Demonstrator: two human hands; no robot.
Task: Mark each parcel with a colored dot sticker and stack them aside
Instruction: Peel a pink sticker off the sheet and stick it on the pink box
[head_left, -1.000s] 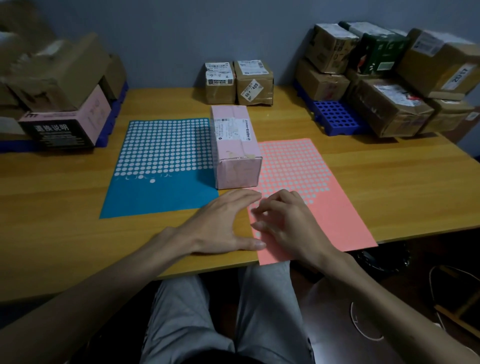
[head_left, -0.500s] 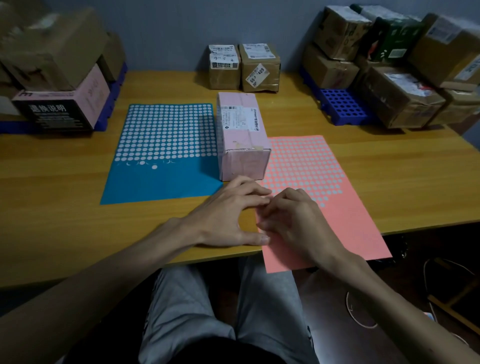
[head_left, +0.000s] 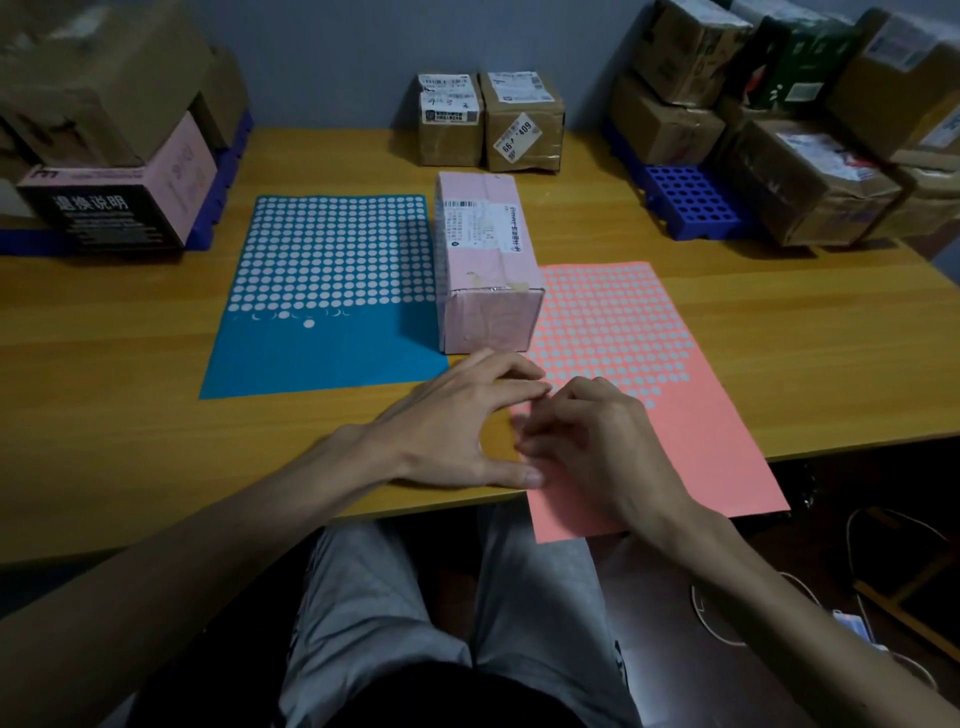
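Note:
A pink parcel with a white label lies in the middle of the table, between a blue dot-sticker sheet and a pink dot-sticker sheet. My left hand presses down on the pink sheet's left edge, fingers spread and thumb flat on the paper. My right hand lies on the same sheet, fingers curled. Its fingertips pinch at a dot sticker right by my left fingertips. The dot itself is hidden under the fingers.
Two small brown parcels stand at the back centre. Stacked parcels sit on a blue pallet at the right, and more boxes at the left. The pink sheet overhangs the table's front edge.
My left fingers have drawn in from flat to arched over the sheet's edge. My right hand has closed up against them. The camera has tilted slightly.

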